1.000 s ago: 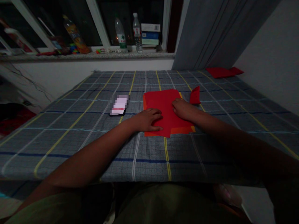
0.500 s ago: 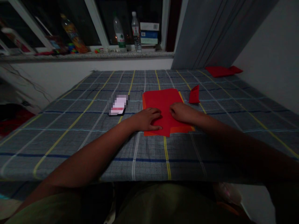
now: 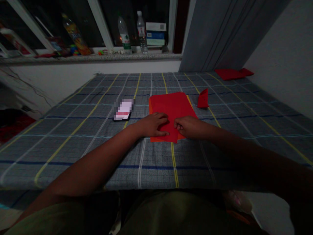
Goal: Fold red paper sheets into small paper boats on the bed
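Red paper sheet (image 3: 171,106) lies flat on the plaid bedsheet (image 3: 85,130), roughly centre of the surface, on top of an orange sheet (image 3: 188,100) whose edge shows along its left and right sides. Near edge of the red sheet faces the person.

Left hand (image 3: 154,125): palm down on the near-left part of the red sheet, fingers (image 3: 163,121) extended and loosely together, pressing flat. Nothing pinched.

Right hand (image 3: 189,127): on the near-right corner of the sheets, fingertips close to those of the left hand. Fingers curled slightly at the paper's edge; whether they pinch the edge or only press on it cannot be told in this dim light.

Just right of the sheets, apart from them: a small folded red paper piece (image 3: 203,98), standing up at a tilt. Far right corner of the bed, near the grey curtain (image 3: 220,32): more red folded paper (image 3: 232,73), lying flat.

Left of the sheets: a phone-like object (image 3: 123,110), blurred out.

Windowsill (image 3: 97,58) beyond the bed: two clear bottles (image 3: 141,31), an orange-labelled bottle (image 3: 75,34) leaning, a stack of books (image 3: 156,34).
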{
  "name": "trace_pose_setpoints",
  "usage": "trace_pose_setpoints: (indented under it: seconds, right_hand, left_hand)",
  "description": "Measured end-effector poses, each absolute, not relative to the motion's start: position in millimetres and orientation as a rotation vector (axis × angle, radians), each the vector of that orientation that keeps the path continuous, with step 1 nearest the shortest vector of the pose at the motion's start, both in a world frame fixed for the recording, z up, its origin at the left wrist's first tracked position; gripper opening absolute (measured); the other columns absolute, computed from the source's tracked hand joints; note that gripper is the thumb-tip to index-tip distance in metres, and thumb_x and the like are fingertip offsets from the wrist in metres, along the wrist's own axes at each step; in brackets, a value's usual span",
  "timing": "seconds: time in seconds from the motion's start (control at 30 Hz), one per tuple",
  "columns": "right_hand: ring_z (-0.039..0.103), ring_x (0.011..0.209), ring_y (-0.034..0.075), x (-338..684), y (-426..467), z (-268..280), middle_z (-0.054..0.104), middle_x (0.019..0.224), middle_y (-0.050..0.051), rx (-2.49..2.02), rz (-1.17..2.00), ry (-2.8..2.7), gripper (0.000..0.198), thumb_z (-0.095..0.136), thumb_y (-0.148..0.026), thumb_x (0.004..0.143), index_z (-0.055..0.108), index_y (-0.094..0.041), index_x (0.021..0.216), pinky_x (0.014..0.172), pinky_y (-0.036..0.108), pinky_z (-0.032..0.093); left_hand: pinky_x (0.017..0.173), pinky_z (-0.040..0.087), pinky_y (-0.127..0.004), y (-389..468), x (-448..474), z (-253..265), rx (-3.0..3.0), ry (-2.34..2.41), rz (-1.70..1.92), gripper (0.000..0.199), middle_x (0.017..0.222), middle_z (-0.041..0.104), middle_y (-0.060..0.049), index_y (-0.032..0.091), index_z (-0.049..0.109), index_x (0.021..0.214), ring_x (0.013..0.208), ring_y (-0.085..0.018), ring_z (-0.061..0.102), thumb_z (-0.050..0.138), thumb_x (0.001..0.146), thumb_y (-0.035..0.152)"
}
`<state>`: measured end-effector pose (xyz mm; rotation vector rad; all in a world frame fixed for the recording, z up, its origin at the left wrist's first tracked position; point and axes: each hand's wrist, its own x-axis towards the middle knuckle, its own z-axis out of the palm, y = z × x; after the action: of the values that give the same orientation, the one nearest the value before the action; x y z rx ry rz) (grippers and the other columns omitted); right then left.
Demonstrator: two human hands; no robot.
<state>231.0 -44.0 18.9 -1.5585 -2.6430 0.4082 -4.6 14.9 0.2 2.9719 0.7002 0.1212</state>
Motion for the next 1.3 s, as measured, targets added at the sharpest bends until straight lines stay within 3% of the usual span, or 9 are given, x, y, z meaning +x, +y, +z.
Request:
trace_pose_setpoints:
  seconds: [0.2,0.5,0.6,0.7,0.77,0.9,1.07,1.17,1.3]
  right_hand:
    - [0.064,0.077,0.017,223,-60,28,0.074,0.087,0.005,-1.479,0.493,-2.705,0.02,0.053,-0.007,0.087,0.068,-0.018,0.093,0.068,0.028,0.039]
    - [0.068,0.076,0.016,220,-68,28,0.075,0.084,0.001,-1.195,1.008,-2.705,0.015,0.06,-0.009,0.083,0.07,-0.02,0.088,0.07,0.025,0.047]
    - [0.069,0.077,0.016,229,-60,34,0.076,0.087,0.001,-1.214,1.158,-2.571,0.018,0.061,-0.013,0.084,0.071,-0.02,0.096,0.069,0.024,0.049]
    - [0.07,0.088,0.018,239,-55,38,0.076,0.1,0.006,-1.283,0.842,-2.513,0.027,0.059,-0.013,0.085,0.071,-0.02,0.108,0.078,0.028,0.052]
    - [0.068,0.11,0.023,244,-56,36,0.073,0.12,0.01,-1.21,0.641,-2.594,0.036,0.065,-0.018,0.084,0.07,-0.021,0.12,0.095,0.033,0.052]
    - [0.046,0.146,0.033,247,-58,22,0.054,0.156,0.014,-1.122,0.465,-2.731,0.065,0.075,-0.042,0.086,0.059,-0.022,0.146,0.118,0.047,0.04]
    - [0.044,0.149,0.035,250,-49,4,0.05,0.159,0.021,-1.391,0.246,-2.638,0.065,0.053,-0.052,0.101,0.053,-0.012,0.153,0.122,0.051,0.035]
    - [0.043,0.149,0.041,253,-45,1,0.047,0.16,0.025,-1.5,0.19,-2.658,0.078,0.056,-0.061,0.098,0.05,-0.007,0.155,0.122,0.054,0.035]
    - [0.032,0.155,0.046,251,-50,1,0.036,0.168,0.024,-1.406,0.2,-2.747,0.095,0.067,-0.07,0.087,0.046,-0.012,0.159,0.123,0.062,0.032]
  left_hand:
    - [0.119,0.038,-0.047,16,-5,-2,2.972,0.694,0.116,0.066,0.152,0.052,-0.02,0.015,0.06,0.139,0.141,-0.034,0.05,0.06,0.096,0.064]
    - [0.119,0.038,-0.049,14,-6,1,2.949,0.693,0.115,0.064,0.154,0.051,-0.021,0.015,0.058,0.142,0.143,-0.034,0.049,0.062,0.096,0.059]
    - [0.118,0.039,-0.048,15,-6,0,2.958,0.683,0.135,0.063,0.152,0.053,-0.02,0.015,0.06,0.139,0.14,-0.034,0.051,0.062,0.095,0.06]
    - [0.118,0.04,-0.048,16,-7,-1,2.951,0.671,0.168,0.063,0.149,0.055,-0.02,0.015,0.063,0.135,0.137,-0.034,0.053,0.06,0.095,0.064]
    - [0.119,0.039,-0.047,16,-7,-2,2.916,0.675,0.176,0.063,0.15,0.055,-0.02,0.016,0.063,0.136,0.139,-0.033,0.052,0.058,0.096,0.064]
    - [0.123,0.035,-0.046,17,-10,-2,2.779,0.713,0.185,0.058,0.155,0.053,-0.019,0.014,0.057,0.144,0.147,-0.03,0.046,0.048,0.103,0.054]
    - [0.125,0.036,-0.047,18,-13,-2,2.574,0.883,0.359,0.055,0.157,0.052,-0.018,0.013,0.05,0.149,0.148,-0.027,0.048,0.038,0.104,0.041]
    - [0.124,0.039,-0.043,21,-12,-4,2.44,0.966,0.509,0.052,0.158,0.052,-0.016,0.015,0.048,0.149,0.147,-0.023,0.049,0.029,0.103,0.03]
    - [0.114,0.048,-0.048,24,-5,-7,2.032,1.012,0.672,0.053,0.161,0.048,-0.017,0.02,0.041,0.151,0.145,-0.023,0.052,0.024,0.101,0.021]
